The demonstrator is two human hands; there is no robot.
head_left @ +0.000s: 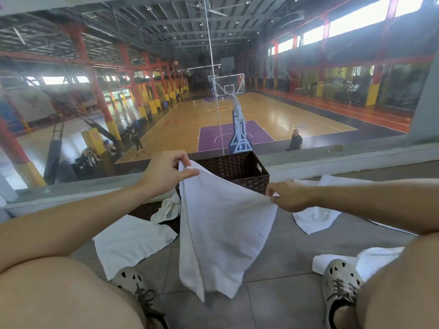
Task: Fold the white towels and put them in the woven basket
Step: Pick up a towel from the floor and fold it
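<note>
A white towel (221, 229) hangs in the air between my knees, held by its top edge. My left hand (166, 173) pinches its upper left corner between thumb and fingers. My right hand (288, 195) pinches the right corner, lower than the left, so the cloth sags and drapes to a point. Behind the towel stands the dark brown woven basket (237, 168) against the window ledge; its inside is hidden. Other white towels lie on the floor: one at the left (130, 243), one at the right (313, 217), one by my right foot (370, 257).
A crumpled white cloth (166, 208) lies on a second dark woven piece (142, 210) left of the basket. My shoes (342, 279) stand on grey floor tiles. A glass wall and grey ledge (332, 160) close off the front, with a basketball court below.
</note>
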